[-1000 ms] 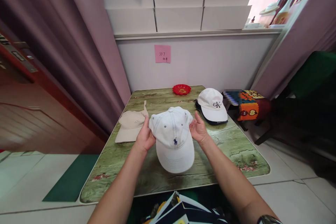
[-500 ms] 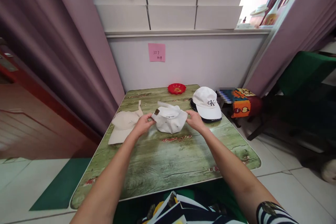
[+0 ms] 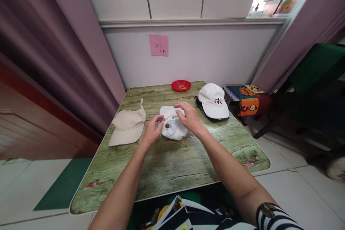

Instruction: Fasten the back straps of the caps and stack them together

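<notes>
A white cap [image 3: 176, 133] lies on the green wood-patterned table [image 3: 172, 169], its strap and a small brown tag showing. At its left edge is my left hand [image 3: 153, 129], thumb and fingers apart. Over the cap's right side is my right hand [image 3: 188, 115], its fingers curved and apart, hiding part of the cap. To the left rests a beige cap [image 3: 128, 127] with its strap sticking up. A white cap with black letters [image 3: 214, 100] sits on a dark cap [image 3: 219, 119] at the right.
A red scalloped dish [image 3: 181, 86] stands near the table's back edge. Beyond the right edge is a stool with a colourful cover [image 3: 249, 105]. A pink note [image 3: 159, 45] is on the wall behind.
The middle cap has been turned and lowered onto the table. Both hands have let go of its edges; my right hand has moved left over it. The view has tilted down slightly.
</notes>
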### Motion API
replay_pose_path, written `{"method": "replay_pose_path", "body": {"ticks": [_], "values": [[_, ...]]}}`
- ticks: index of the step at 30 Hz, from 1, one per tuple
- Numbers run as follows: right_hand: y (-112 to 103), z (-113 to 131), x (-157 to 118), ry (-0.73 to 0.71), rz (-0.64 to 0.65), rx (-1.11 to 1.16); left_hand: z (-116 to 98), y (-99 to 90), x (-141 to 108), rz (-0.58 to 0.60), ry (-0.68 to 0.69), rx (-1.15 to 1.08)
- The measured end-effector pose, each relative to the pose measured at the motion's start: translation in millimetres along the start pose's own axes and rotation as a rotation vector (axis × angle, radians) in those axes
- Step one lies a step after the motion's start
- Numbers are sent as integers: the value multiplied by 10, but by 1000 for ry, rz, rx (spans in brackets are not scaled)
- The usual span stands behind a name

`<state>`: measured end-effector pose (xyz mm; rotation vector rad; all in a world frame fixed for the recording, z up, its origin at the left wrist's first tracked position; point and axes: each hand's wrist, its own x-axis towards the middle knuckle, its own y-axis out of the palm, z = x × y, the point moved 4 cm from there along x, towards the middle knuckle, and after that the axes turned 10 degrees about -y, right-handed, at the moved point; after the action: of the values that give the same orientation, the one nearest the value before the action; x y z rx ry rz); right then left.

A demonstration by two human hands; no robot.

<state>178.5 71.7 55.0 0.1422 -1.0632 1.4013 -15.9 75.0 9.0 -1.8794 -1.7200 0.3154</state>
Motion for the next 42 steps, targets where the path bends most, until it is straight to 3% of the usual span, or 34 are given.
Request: {"method": "replay_pose_path", "body": {"ticks": [3,6,10,14,18,21,24,26,29,32,37,39,42], "values": [[358,-95,-38,57,216,-41,-29,150,-27,-6,105,128],[580,-337,-261,169,316,-149,84,242,-74,8,201,318],[644,-670,-591,352,257,-253,338,300,-135,68,223,404],[655,-813,-742,424,184,-337,458,288,-187,43,166,338],[661,-719,-742,304,203,-398,349,272,-316,62,241,285],[671,-533,-695,23,232,-364,237,308,-441,157,376,336],[749,-385,-680,-194,324,-313,214,333,-488,182,403,387],[841,-358,-695,-218,427,-325,240,334,-470,168,367,386],[934,-412,-720,-117,504,-375,309,320,-398,152,275,325],[878,-546,-710,107,351,-351,394,294,-257,73,117,160],[760,-819,-731,440,69,-93,596,385,47,-216,-241,-424],[748,-899,-757,504,-8,25,648,492,124,-236,-280,-541],[725,-963,-784,504,-92,127,696,584,152,-192,-249,-523]]}}
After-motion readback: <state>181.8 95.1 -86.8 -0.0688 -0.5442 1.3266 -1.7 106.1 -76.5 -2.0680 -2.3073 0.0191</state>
